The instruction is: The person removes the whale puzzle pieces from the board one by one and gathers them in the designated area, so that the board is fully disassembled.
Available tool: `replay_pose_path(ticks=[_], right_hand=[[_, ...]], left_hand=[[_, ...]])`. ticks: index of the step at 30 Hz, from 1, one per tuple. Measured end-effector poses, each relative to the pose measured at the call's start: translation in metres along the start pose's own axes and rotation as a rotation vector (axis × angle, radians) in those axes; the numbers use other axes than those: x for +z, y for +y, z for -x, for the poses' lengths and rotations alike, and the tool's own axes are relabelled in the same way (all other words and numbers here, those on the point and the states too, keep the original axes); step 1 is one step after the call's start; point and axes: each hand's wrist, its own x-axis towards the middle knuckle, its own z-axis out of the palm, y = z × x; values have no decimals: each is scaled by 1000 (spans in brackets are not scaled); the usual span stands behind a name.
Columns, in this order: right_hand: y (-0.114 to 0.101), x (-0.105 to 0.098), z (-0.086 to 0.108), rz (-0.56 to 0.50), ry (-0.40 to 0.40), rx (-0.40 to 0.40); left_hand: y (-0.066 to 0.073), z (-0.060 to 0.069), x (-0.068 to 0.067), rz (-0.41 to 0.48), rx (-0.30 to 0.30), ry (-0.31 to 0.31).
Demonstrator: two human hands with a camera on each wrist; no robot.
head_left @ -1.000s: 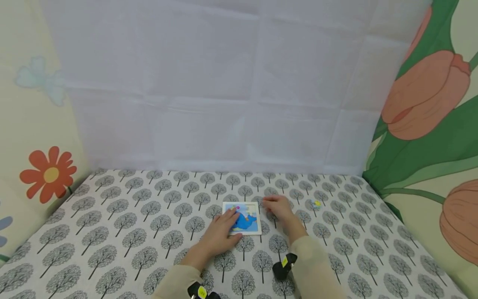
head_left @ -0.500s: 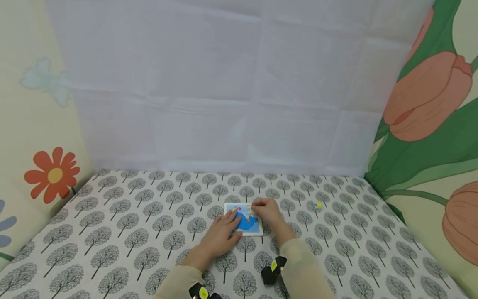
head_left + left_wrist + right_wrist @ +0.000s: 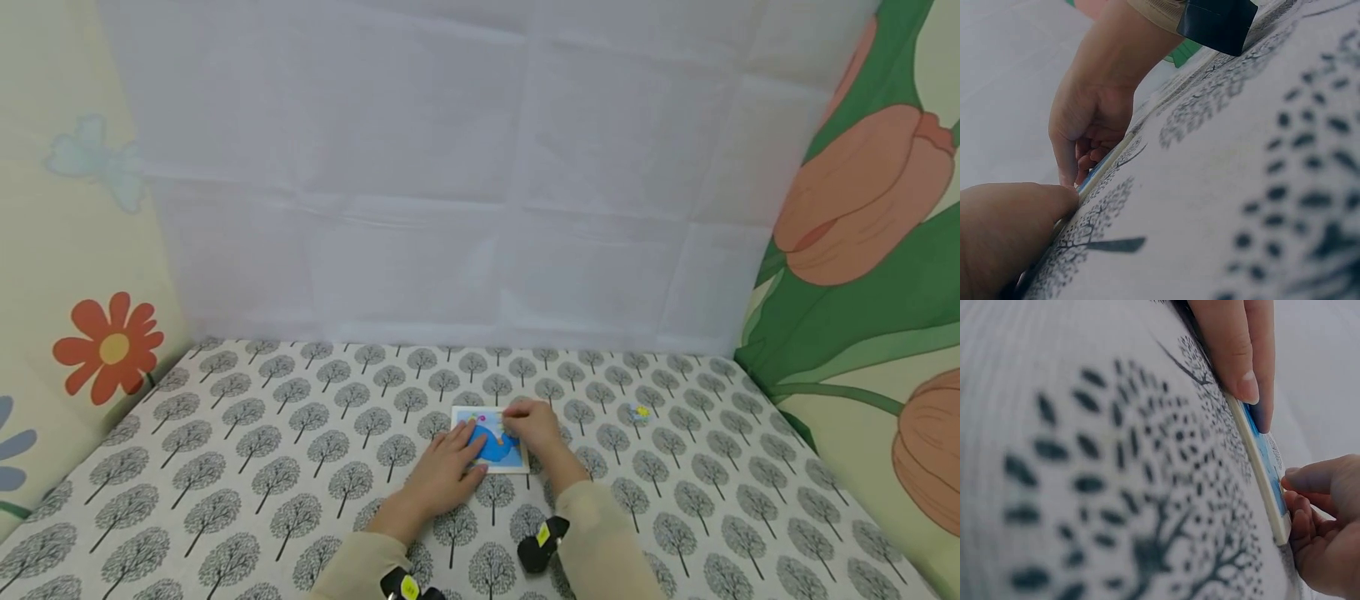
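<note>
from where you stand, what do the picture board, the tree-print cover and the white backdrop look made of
Picture board: perhaps wood or stiff card, since its pale edge looks matte and thick.
Tree-print cover: likely woven fabric, dull; fine ribbing shows close up.
White backdrop: thin cloth or similar sheeting, mostly matte, given its crisp fold creases.

Here's the white tree-patterned cloth (image 3: pixel 247 475), spread wide, and on it lies a white-framed blue picture (image 3: pixel 497 451), a small yellow-and-blue piece (image 3: pixel 641 412) over to the right
</note>
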Motion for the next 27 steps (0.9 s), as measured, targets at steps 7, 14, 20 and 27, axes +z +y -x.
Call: replay_pose_path(ticks=[7, 14, 20, 27], right_hand=[[-2, 1, 2, 28, 18, 21], [-4, 1, 2, 46, 24, 20], [-4, 2, 1, 44, 27, 12], [-3, 2, -1, 56, 6, 39]], left_hand=[[1, 0, 0, 2, 0, -7], [0, 0, -1, -2, 0, 4], [1, 0, -2, -4, -6, -5], [1, -1, -1, -17, -16, -10]])
